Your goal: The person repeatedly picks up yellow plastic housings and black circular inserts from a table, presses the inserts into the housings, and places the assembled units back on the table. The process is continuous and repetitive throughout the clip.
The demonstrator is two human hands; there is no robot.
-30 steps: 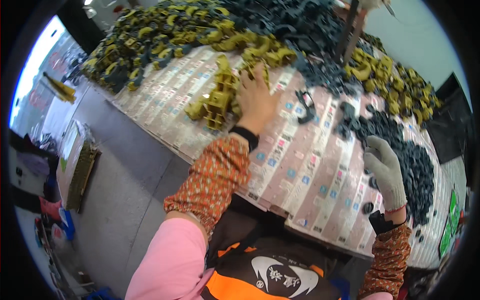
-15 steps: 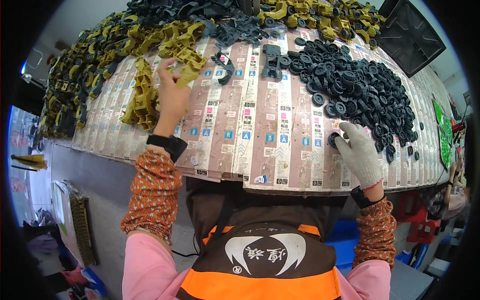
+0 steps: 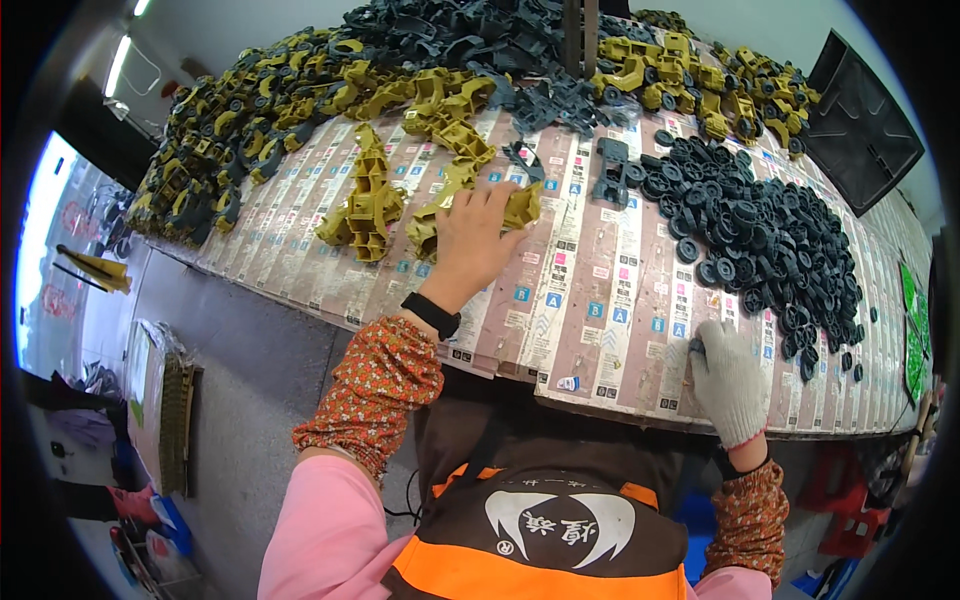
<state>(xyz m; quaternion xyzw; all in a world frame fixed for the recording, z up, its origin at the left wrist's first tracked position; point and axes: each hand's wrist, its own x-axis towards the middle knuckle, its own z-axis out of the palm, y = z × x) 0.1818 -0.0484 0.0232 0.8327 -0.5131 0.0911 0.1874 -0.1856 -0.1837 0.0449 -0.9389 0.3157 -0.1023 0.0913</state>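
My bare left hand (image 3: 472,238) is closed over a yellow toy truck body (image 3: 523,206) low on the table; the palm and fingers hide its middle. Just left of that hand, more yellow truck bodies (image 3: 370,208) lie in a row. My right hand (image 3: 732,385), in a pale knit glove, rests near the table's front edge. A black toy wheel (image 3: 697,346) shows in part at its fingertips, the rest covered by the glove. Beyond it spreads a heap of black wheels (image 3: 745,220). A dark grey chassis (image 3: 612,170) lies left of the heap.
Yellow and black toy vehicles (image 3: 255,110) are piled along the far left, with dark grey parts (image 3: 470,40) at the back. More yellow vehicles (image 3: 690,80) lie at the back right, near a black plastic bin (image 3: 865,120). Printed sheets cover the table (image 3: 600,330).
My left hand has come down and to the right, onto a yellow truck body. My right hand has drawn back toward the front edge with the wheel. The whole view has shifted.
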